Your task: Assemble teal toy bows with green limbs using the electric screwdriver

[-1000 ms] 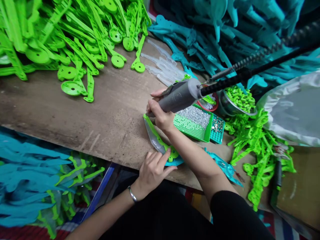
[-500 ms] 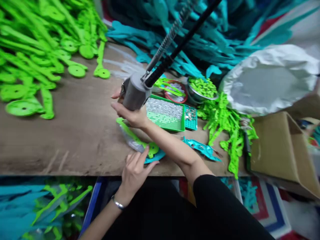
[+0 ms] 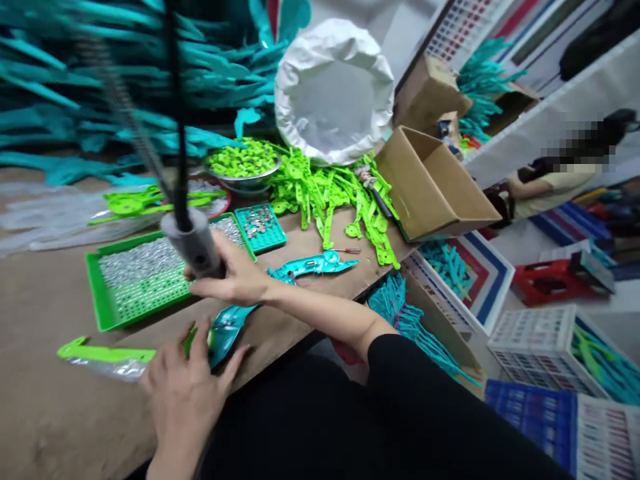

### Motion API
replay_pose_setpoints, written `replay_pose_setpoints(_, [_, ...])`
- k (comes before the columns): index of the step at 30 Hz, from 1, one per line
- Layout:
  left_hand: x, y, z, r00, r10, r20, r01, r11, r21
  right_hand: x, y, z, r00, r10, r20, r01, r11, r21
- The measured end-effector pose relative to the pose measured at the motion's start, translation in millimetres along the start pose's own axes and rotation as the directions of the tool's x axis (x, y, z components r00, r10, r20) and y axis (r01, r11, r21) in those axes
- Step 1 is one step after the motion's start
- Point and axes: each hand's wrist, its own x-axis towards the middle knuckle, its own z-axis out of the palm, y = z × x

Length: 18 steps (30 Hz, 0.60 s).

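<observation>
My right hand [image 3: 235, 273] is wrapped around a grey hanging power screwdriver [image 3: 193, 243], held upright over the front of the green tray; its tip is hidden. My left hand [image 3: 183, 387] lies on a long plastic part, its bent fingers on the green piece and its thumb out along the teal piece. That green piece [image 3: 110, 352], with clear film along its lower edge, sticks out to the left. The teal piece [image 3: 230, 330] shows beyond the fingers on the right. Another teal part [image 3: 313, 265] rests on the table past my right wrist.
Behind the hands are a green tray [image 3: 93, 293] of small metal pins, a teal tray [image 3: 283, 237] of small metal pieces and a metal bowl [image 3: 245, 180] of green pieces. To the right stand a white sack [image 3: 335, 100], a cardboard box [image 3: 420, 190] and crates. A person [image 3: 555, 183] sits farther off.
The view has swung to the right, bringing the crates and another person into sight. My right hand still grips the screwdriver, and my left hand remains on the green and teal part.
</observation>
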Motion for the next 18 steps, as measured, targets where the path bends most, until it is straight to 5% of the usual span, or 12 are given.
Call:
replay_pose_setpoints(5, [16,0,9,0.989,0.122,0.082,-0.132,0.983,0.124,-35,5,-29,0.992,-0.118,0.037,0.124,0.967,-0.222])
replay_pose_setpoints(8, [14,-5,10,0.986,0.144,0.089,-0.157,0.973,0.168,-58,27,-80,0.986,-0.156,0.050,0.162,0.880,-0.447])
replay_pose_setpoints(13, [10,-7,7,0.984,0.158,0.085,-0.169,0.976,0.140,-65,73,-199,0.983,0.082,-0.165,-0.184,0.392,-0.901])
replay_pose_setpoints(15, [8,-10,8,0.985,0.157,0.078,-0.166,0.976,0.141,-63,88,-228,0.984,0.125,-0.126,-0.155,0.259,-0.953])
replay_pose_setpoints(18, [5,-18,6,0.986,0.142,0.082,-0.154,0.974,0.166,-61,102,-248,0.991,0.133,-0.021,-0.048,0.208,-0.977])
